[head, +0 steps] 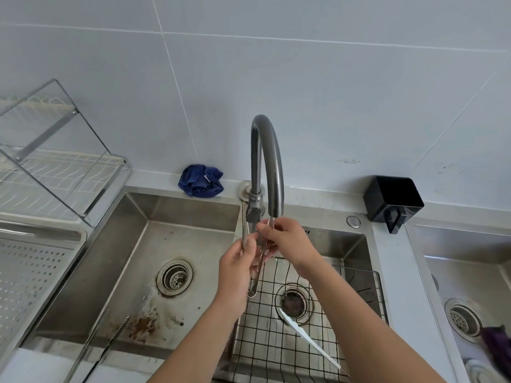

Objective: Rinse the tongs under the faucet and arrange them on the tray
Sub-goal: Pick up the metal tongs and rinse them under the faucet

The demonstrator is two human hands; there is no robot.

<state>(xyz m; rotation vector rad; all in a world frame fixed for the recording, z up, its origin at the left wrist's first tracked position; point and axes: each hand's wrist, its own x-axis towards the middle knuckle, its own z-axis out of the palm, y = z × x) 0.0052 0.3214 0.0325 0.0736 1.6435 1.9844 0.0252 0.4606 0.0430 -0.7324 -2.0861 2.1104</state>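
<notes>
- Two steel basins sit in a pale grey bench (398, 272). The left basin (124, 258) shows rust-brown stains near its front, where spare tongs (106, 346) lie against the near wall.
- The right basin (356, 244) holds a black wire rack (265, 352) with a white brush (309, 341) lying across it.
- The left grip (235, 275) is curled round the tongs (257, 272), held above the rack's left edge with the hinge down and the arms spread upward.
- The right grip (287, 241) pinches one tong arm just under the faucet (266, 161) spout.
- A perforated tray (33, 272) sits left of the basins, well apart from the held tongs, with a dish rack (55, 161) behind it.
- A further sink (470, 244) at far right holds a purple cloth (495, 344).
- A blue cloth (200, 180) and a black holder (392, 203) stand at the back, against a pale tiled wall (331, 92).
</notes>
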